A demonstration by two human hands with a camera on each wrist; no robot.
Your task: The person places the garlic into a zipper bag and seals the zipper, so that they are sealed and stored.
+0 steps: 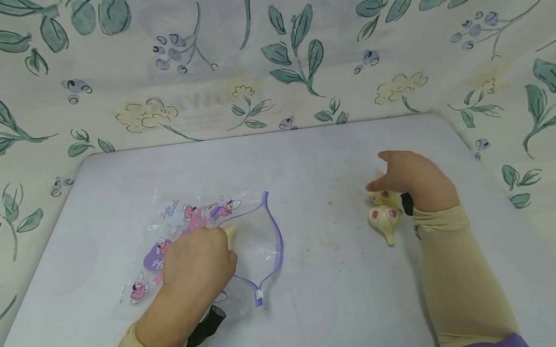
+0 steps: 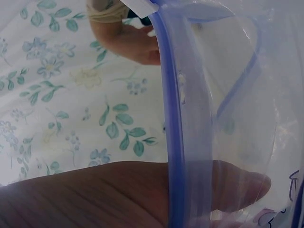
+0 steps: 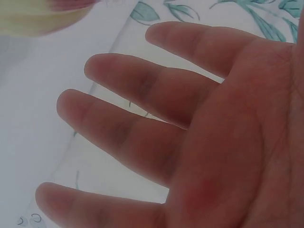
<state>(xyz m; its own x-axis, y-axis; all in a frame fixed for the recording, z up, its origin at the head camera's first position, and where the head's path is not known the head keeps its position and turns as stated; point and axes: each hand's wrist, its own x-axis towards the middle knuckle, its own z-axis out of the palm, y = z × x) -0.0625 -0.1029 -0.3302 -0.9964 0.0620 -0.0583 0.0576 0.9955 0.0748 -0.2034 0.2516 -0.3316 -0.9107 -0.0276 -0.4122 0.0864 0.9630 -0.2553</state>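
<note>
A clear zip bag [image 1: 254, 241] with purple edging and pink cartoon prints lies on the table, its mouth spread apart. My left hand [image 1: 199, 259] grips the near side of that mouth, and its thumb [image 2: 240, 187] shows through the plastic in the left wrist view. Beside those knuckles a pale yellow piece [image 1: 230, 234] is partly hidden. Two cream, garlic-shaped bulbs with pink patches, a front bulb [image 1: 384, 219] and a back bulb [image 1: 384, 198], sit to the right. Over the back one, my right hand [image 1: 415, 178] has its fingers spread, palm bare in the right wrist view.
The white table [image 1: 316, 316] carries small brown specks between bag and bulbs. Leaf-patterned cloth [image 1: 229, 46] stands behind and at the sides. A dark strap end [image 1: 206, 324] sits at the left wrist, and a black piece [image 1: 407, 204] at the right.
</note>
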